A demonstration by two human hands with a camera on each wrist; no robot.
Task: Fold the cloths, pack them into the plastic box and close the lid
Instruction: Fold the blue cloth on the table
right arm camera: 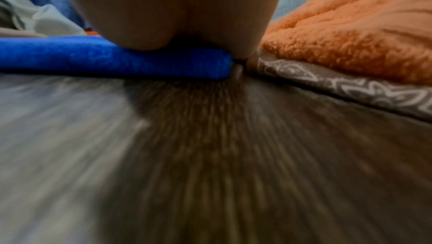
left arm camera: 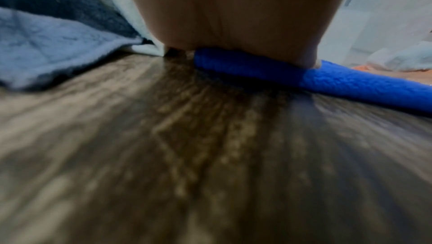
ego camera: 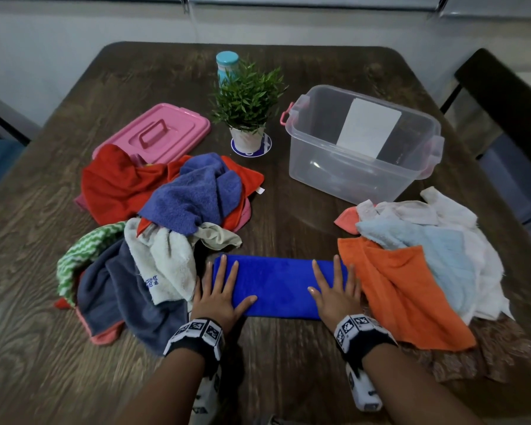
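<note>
A bright blue cloth (ego camera: 276, 285) lies folded into a long strip near the table's front edge. My left hand (ego camera: 219, 289) presses flat on its left end with straight, spread fingers. My right hand (ego camera: 334, 288) lies flat on its right end the same way. The wrist views show each palm resting on the blue cloth (left arm camera: 339, 83) (right arm camera: 112, 57). The clear plastic box (ego camera: 362, 142) stands open at the back right. Its pink lid (ego camera: 157, 133) lies at the back left, partly under a red cloth (ego camera: 117, 182).
A heap of unfolded cloths (ego camera: 154, 228) sits left of my hands, another heap with an orange cloth (ego camera: 402, 283) to the right. A small potted plant (ego camera: 247, 108) and a teal-capped bottle (ego camera: 227, 65) stand at the back centre. A dark chair (ego camera: 503, 96) is at the right.
</note>
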